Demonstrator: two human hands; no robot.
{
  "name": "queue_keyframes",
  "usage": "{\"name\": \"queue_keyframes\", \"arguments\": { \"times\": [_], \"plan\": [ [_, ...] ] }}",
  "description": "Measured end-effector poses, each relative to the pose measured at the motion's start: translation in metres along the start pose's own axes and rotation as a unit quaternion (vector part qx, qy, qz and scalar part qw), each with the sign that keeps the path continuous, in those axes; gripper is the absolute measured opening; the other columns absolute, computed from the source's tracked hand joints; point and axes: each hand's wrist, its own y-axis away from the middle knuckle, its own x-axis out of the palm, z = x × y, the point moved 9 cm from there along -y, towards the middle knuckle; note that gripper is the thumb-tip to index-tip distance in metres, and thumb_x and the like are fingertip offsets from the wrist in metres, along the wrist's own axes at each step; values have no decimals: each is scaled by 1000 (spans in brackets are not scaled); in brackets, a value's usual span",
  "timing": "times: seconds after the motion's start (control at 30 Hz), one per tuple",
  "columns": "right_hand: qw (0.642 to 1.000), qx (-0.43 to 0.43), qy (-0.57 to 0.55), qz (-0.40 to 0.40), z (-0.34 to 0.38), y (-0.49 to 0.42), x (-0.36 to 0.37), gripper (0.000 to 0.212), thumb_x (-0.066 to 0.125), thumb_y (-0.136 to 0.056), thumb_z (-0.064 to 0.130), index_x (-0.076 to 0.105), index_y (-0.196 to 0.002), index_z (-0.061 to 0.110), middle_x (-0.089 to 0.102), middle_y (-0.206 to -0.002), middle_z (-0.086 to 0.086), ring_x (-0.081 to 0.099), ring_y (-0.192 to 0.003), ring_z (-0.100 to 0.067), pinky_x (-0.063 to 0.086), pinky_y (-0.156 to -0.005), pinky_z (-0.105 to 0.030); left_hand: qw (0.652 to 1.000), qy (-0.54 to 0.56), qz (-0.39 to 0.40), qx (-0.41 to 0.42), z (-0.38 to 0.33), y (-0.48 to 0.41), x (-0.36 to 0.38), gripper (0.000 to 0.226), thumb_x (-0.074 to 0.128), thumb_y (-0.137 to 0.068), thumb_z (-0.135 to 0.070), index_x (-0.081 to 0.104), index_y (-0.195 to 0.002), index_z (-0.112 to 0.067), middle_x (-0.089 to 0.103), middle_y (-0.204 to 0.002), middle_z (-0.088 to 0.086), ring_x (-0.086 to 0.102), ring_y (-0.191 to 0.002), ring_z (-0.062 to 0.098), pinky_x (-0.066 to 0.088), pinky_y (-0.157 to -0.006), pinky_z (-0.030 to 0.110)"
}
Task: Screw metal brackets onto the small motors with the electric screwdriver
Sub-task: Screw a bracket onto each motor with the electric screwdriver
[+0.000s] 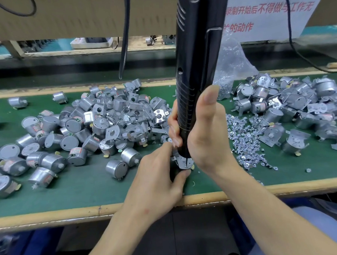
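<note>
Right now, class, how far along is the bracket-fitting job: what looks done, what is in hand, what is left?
Done: the right-hand pile holds motors already wearing brackets. In hand: the left hand holds one mostly hidden motor under a bracket, while the right hand grips the electric screwdriver, bit down on the plate. Left: many bare motors, loose brackets and scattered screws lie on the mat.

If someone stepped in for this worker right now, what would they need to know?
Right hand grips the electric screwdriver upright, bit down on the bracket. Left hand holds that bracket near the front edge of the mat. Loose screws lie right of the hands; bare motors piled left, bracketed motors far right. To do: finish this screw, then the left pile.
</note>
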Motion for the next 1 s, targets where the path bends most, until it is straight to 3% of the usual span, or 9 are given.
{"name": "queue_keyframes", "arguments": {
  "times": [0.13,0.3,0.4,0.77,0.87,1.0],
  "plan": [
    [999,2,5,-42,-4,0,-8,89,38,-74,87,46,-67,-1,50,-54,-3,46,-43,-18,38,-43,-32,1000,9,-1,4,-2,0,0,34,75,-80,-20,53,-106,-24,42,-67,-25,46,-66,-9,30,-62,4],
    [995,14,-90,38,-2,-4,-4,76,47,-61,93,58,-74,19,51,-54,4,43,-39,-13,35,-43,-25,1000,4,-14,8,-1,3,-1,40,80,-79,-21,47,-100,-30,39,-65,-29,45,-69,-17,30,-66,-1],
    [995,21,-75,66,5,-14,-14,77,47,-53,98,61,-71,24,51,-55,4,44,-40,-13,39,-46,-24,1000,0,-8,2,1,3,0,40,79,-81,-24,57,-115,-24,39,-65,-28,46,-73,-18,30,-70,-2],
    [999,47,-24,-12,-6,-18,-73,84,51,-54,98,58,-73,17,50,-57,-2,42,-43,-19,37,-48,-26,1000,2,2,-12,4,4,3,49,78,-81,-29,57,-125,-25,49,-74,-25,56,-77,4,35,-72,2],
    [998,48,-24,-16,-11,-15,-75,81,51,-57,97,59,-72,19,51,-56,-1,43,-42,-18,37,-46,-26,1000,10,-5,-10,1,4,1,41,71,-86,-38,57,-123,-27,51,-76,-29,56,-76,4,34,-74,3],
    [999,40,3,-32,-12,-13,-78,73,44,-62,98,62,-66,27,52,-54,2,45,-41,-17,38,-45,-26,1000,17,-14,-16,1,4,0,27,59,-95,-31,59,-121,-24,51,-70,-21,53,-72,-2,34,-69,4]
  ]
}}
